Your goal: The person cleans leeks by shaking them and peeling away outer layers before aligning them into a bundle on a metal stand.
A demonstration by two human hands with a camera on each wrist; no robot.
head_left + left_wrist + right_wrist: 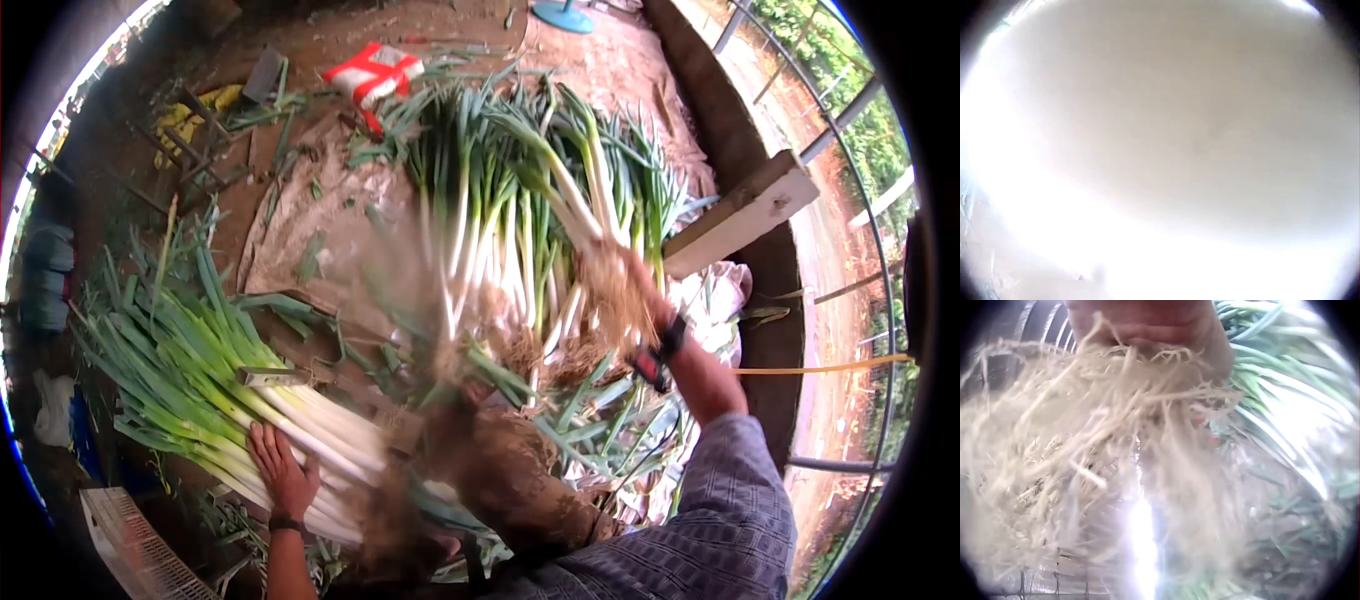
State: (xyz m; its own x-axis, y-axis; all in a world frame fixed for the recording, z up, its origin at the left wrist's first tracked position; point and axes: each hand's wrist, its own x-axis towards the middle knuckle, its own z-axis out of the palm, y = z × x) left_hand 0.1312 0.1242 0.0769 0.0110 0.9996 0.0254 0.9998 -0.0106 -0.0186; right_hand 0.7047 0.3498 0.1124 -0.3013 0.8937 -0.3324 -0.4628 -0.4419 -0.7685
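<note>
My left hand [285, 470] rests, fingers extended, on the white stalks of a bundle of trimmed leeks [330, 425], whose green tops fan out to the left. My right hand [645, 290] grips a few leeks [565, 185] at their root end, leaves pointing away from me. Their stringy roots [1085, 437] fill much of the right wrist view, below the hand. Behind them lies a heap of untrimmed leeks [485, 225] with roots toward me. The left wrist view is a pale, washed-out blur that hides the hand's work.
A wooden post [745, 215] juts in beside the right arm, near the low wall [765, 340]. Leaf scraps [600, 420] litter the ground by my knee. A red and white bag [375, 75] and a blue round base [563, 16] stand farther back. A white crate [140, 545] sits at lower left.
</note>
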